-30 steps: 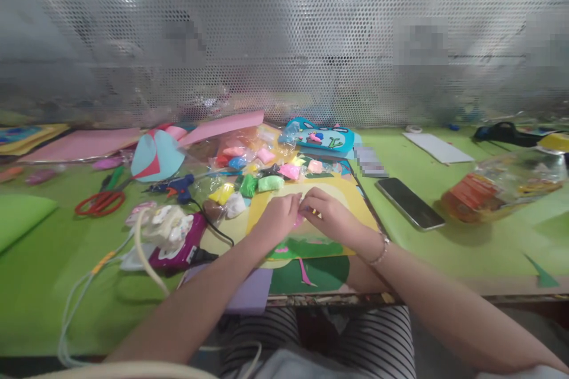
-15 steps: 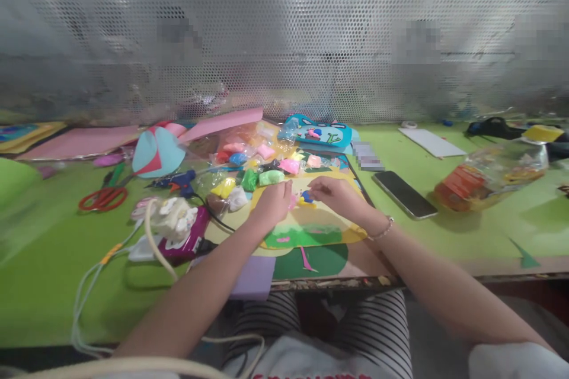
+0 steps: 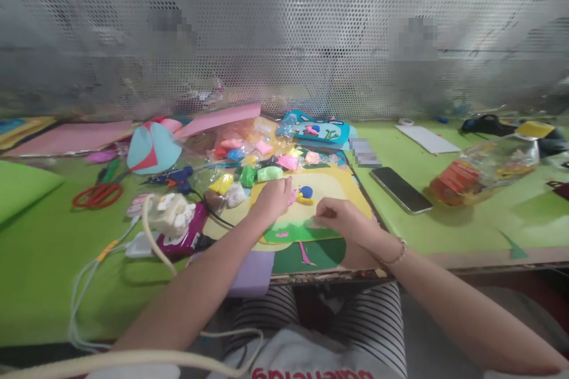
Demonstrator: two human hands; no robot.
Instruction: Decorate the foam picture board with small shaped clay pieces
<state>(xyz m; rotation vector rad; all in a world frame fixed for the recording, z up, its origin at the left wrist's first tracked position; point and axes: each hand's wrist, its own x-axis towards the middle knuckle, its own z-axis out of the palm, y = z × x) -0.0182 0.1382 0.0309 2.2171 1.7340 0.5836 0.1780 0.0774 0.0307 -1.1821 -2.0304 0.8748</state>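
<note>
A yellow sheet (image 3: 326, 180) lies in front of me, with a green band and pink spots along its near edge. On it sits a small clay figure with a blue ball (image 3: 306, 192) and a yellow strip (image 3: 306, 201). My left hand (image 3: 272, 200) rests at the sheet's left side, fingers pressed together next to a bit of pink clay (image 3: 292, 196); what they hold, if anything, is hidden. Over the right part of the sheet, my right hand (image 3: 340, 217) has its fingers curled into a pinch near the green band. Nothing can be made out between those fingertips.
Behind my left hand lie bagged clay lumps, a green one (image 3: 269, 173) among them. Left are red-handled scissors (image 3: 98, 194), a blue glue gun (image 3: 178, 176) and a purple box (image 3: 191, 234) with cables. Right are a phone (image 3: 400, 189) and a plastic jar (image 3: 462, 180).
My right hand has drawn back from the blue ball, toward me and slightly right, uncovering the clay figure. My left hand has stayed almost in place. The view has shifted slightly.
</note>
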